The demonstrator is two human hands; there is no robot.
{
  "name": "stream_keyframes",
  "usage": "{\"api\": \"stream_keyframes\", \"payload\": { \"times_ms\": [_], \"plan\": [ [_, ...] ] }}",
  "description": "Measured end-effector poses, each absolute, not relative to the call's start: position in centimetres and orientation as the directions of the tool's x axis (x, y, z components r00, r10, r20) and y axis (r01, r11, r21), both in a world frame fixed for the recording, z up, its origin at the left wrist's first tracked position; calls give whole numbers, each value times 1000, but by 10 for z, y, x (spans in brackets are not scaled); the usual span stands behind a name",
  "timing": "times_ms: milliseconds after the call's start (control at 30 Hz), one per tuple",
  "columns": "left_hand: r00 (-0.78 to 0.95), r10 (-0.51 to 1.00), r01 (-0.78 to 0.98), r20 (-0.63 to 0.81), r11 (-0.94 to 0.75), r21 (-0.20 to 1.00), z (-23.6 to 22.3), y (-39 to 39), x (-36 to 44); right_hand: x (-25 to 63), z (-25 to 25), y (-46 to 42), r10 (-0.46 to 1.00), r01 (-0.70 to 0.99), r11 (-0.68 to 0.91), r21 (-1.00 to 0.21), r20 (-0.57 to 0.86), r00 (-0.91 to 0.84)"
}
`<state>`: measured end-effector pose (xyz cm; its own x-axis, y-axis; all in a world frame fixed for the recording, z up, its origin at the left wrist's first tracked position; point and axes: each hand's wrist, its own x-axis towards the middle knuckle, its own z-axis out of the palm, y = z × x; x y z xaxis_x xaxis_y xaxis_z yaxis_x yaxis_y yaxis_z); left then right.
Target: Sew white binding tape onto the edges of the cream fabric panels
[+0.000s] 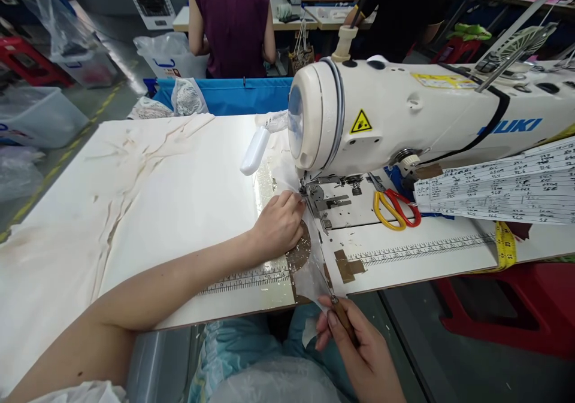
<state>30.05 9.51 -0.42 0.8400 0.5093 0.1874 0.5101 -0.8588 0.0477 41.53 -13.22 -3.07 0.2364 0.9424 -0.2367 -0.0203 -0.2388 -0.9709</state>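
Observation:
My left hand (281,223) is closed, its fingertips pinching thin white fabric right beside the presser foot (304,188) of a white sewing machine (359,115). The sheer white fabric (314,271) runs from the foot down over the table's front edge towards my lap. My right hand (359,343) is wrapped around the brown wooden handle of an awl (342,319). The awl's thin metal shaft points up along the fabric towards the foot. The fabric's lower end lies by my right fingers; whether they pinch it too is hard to tell.
Scissors (395,208) with yellow and red handles lie right of the needle area. Handwritten sheets (498,181) and a yellow tape measure (505,244) are farther right. White fabric pieces (90,193) cover the table's left. Two people sit beyond a blue cloth bin (242,96).

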Motion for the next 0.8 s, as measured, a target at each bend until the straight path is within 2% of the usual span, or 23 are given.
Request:
{"api": "stream_keyframes", "payload": {
  "times_ms": [233, 433, 800],
  "plan": [
    [824, 543, 534, 162, -840, 99, -4, 101, 300, 419, -20, -123, 955, 103, -223, -969, -196, 222],
    [820, 536, 542, 202, -840, 29, -5, 92, 296, 423, -25, -125, 955, 146, -229, -962, -194, 226],
    [856, 487, 487, 176, -872, 47, 0, 83, 297, 433, -11, -115, 948, 219, -269, -938, -217, 234]
  ]
}}
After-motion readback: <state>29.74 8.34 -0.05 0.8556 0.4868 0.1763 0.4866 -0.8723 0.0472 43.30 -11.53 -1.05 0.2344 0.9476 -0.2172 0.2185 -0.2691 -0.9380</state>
